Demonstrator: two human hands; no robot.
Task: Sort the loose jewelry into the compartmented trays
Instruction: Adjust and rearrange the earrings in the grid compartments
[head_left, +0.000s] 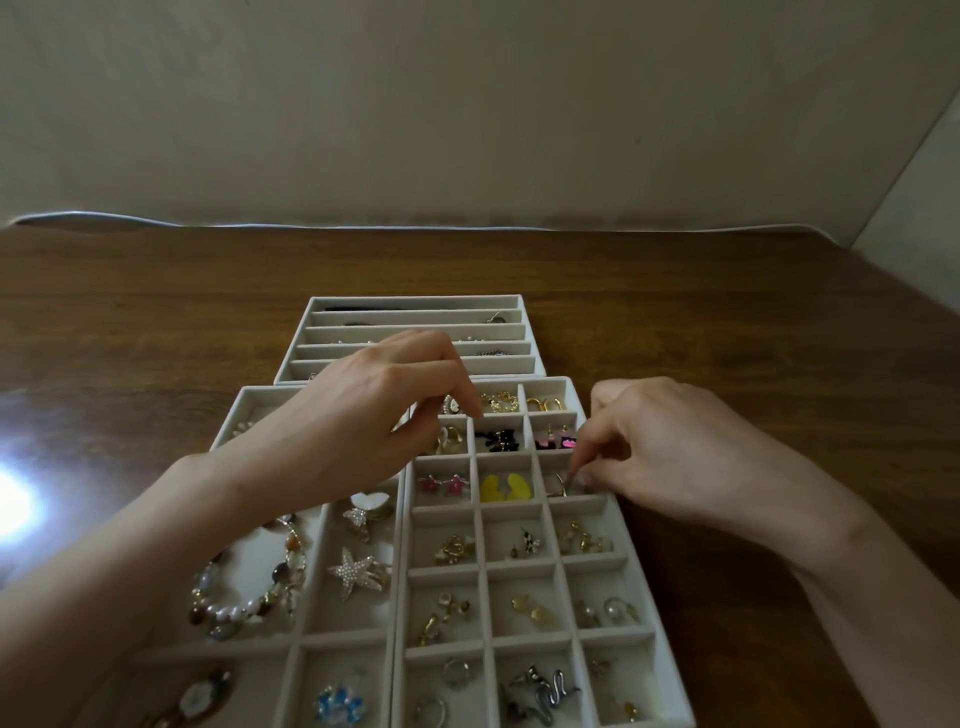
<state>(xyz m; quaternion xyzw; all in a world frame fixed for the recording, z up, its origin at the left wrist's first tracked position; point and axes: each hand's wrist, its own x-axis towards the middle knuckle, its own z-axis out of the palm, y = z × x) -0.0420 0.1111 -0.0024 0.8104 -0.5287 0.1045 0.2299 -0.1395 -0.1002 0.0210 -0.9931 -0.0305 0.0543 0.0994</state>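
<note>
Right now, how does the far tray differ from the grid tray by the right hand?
The far tray has long rows; the grid tray has small square cells. The far tray looks sparsely filled; the grid tray holds earrings in most cells, one pinched by the right hand. Both are pale, on the wooden table.

Hidden under left hand (358, 415): upper cells of left tray (231, 410), top-left of grid tray (511, 506). Pinched in right hand (670, 447), small item (563, 484) too tiny to identify. Both trays cut by bottom edge. Contents of slotted tray (415, 302) indistinct. Left edge: glare (10, 504) whites out table (156, 312).
</note>
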